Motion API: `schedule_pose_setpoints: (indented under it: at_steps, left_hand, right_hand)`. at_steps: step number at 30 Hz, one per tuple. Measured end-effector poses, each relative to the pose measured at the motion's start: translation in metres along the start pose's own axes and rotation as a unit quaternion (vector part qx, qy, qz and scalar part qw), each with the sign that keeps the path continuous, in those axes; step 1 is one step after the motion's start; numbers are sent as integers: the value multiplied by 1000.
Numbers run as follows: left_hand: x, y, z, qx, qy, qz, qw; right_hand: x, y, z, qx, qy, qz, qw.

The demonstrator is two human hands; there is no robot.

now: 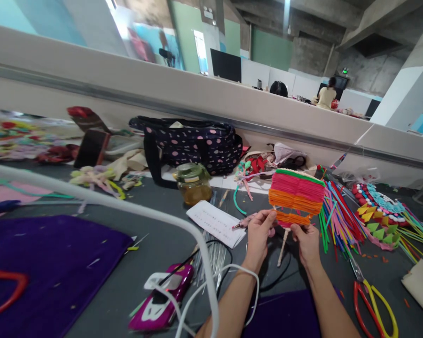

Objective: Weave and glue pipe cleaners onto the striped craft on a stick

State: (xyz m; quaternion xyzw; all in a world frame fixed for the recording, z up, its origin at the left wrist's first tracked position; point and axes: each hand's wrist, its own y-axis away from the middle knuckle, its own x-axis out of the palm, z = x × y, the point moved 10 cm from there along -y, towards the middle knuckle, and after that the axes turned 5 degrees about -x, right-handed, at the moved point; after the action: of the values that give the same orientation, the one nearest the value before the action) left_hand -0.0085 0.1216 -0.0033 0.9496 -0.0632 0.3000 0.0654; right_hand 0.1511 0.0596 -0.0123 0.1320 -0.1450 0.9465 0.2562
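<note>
While both hands are raised above the grey surface [151, 244] in the head view, they share one thing: a woven straw fan [295, 197] in bands of green, pink and orange, held upright in front of the person. Left hand [258, 234] has its fingers pinched shut on the fan's lower left edge, thumb on the near side. Right hand [306, 239] is clamped on the lower right of the orange band, just beside the pale stick [283, 248] that hangs down from the fan's bottom between the two wrists.

Right of the fan, a loose sheaf of coloured straws [338, 216] fans out across the surface, and beyond it lies a round woven piece [377, 211] with blue, yellow and green points. Red-and-yellow scissors [373, 300] lie near the right forearm.

Left of the hands, a white paper slip [216, 223] rests flat, with a jar of amber liquid [193, 184] behind it and a dark polka-dot bag [193, 143] against the low wall (straps hanging forward). Nearer the camera sit a magenta glue gun [164, 298], a white cable [211, 281] and a purple cloth [52, 263].
</note>
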Motion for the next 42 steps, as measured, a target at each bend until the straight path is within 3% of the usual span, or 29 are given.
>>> schedule_pose_setpoints:
  at_steps: [15,27,35,42]
  left_hand:
    - [0,1,-6,-1,2,-11,1000]
    - [5,1,-1,-31,14,27,999]
    - [-13,-3,-21,-13,78,6,997]
    - [-7,-3,-25,-36,145,61,987]
  right_hand:
    - [4,4,4,-1,40,10,999]
    - [7,5,2,10,5,11,1000]
    - [5,3,6,-11,-2,17,1000]
    - [-5,0,11,-15,-9,-14,1000]
